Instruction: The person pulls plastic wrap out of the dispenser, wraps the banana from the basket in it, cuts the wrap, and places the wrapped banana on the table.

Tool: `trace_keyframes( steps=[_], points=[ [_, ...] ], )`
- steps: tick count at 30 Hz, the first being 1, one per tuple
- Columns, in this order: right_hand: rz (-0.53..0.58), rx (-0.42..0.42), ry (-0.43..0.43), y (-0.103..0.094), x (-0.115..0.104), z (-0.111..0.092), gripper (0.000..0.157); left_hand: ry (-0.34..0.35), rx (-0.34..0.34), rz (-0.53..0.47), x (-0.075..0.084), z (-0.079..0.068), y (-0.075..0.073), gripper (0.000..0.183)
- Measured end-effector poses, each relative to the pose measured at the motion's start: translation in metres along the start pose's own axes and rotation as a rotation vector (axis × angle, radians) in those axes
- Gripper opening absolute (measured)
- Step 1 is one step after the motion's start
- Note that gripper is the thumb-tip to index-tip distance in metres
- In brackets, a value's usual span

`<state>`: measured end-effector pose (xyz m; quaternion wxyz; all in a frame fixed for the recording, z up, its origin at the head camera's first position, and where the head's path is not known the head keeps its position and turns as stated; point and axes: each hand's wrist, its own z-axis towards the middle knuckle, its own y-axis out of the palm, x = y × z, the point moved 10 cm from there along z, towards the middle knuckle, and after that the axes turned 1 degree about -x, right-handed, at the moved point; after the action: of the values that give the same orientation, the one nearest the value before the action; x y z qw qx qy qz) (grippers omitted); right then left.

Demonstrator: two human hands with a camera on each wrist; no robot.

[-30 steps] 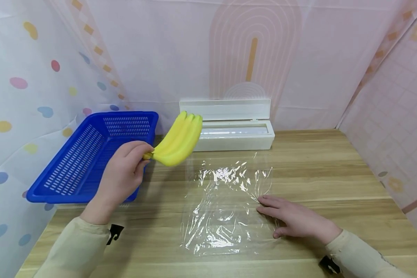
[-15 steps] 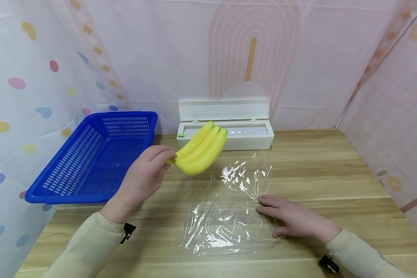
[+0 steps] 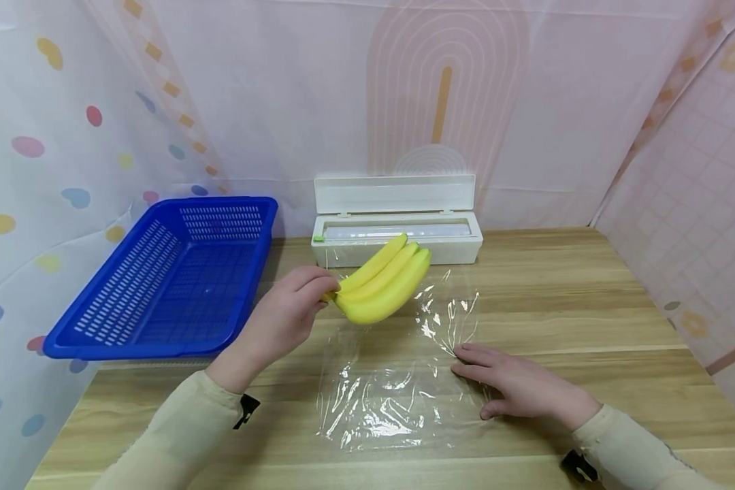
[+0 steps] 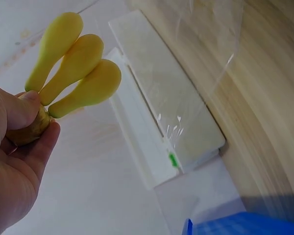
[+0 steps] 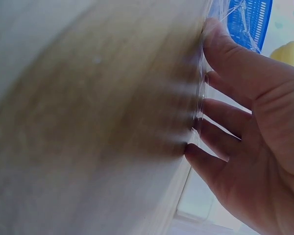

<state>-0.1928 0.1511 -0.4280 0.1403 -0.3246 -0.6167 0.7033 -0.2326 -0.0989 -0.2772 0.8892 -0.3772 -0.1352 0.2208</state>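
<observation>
With our left hand point(image 3: 290, 306) we pinch one end of a smooth, curved banana bunch point(image 3: 380, 289) above glossy, wrinkled clear film point(image 3: 388, 401); our right hand point(image 3: 520, 382), fingers extended, touches its edge on the wood-grained table point(image 3: 588, 306).

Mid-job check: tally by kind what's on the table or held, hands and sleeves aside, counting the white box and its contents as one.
Banana bunch: 1
Clear film sheet: 1
Open white box: 1
Blue basket: 1
Total: 4

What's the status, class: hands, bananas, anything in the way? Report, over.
Left hand pinches bananas by the stem, above clear film. Right hand touches film's right side. Nothing visible between bananas and film.
</observation>
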Motion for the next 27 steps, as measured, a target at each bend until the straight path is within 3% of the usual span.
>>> trace_keyframes(
  steps=[15,21,27],
  points=[
    [-0.005,0.005,-0.008,0.000,0.000,0.000,0.078,0.062,-0.075,-0.116,0.010,0.005,0.025,0.036],
    [-0.011,0.023,-0.022,-0.003,-0.002,-0.001,0.078,0.116,-0.134,-0.099,0.015,0.007,0.033,0.036],
    [-0.011,0.026,-0.029,-0.004,-0.003,-0.002,0.077,0.122,-0.227,-0.054,0.016,0.005,0.046,0.034]
  ],
)
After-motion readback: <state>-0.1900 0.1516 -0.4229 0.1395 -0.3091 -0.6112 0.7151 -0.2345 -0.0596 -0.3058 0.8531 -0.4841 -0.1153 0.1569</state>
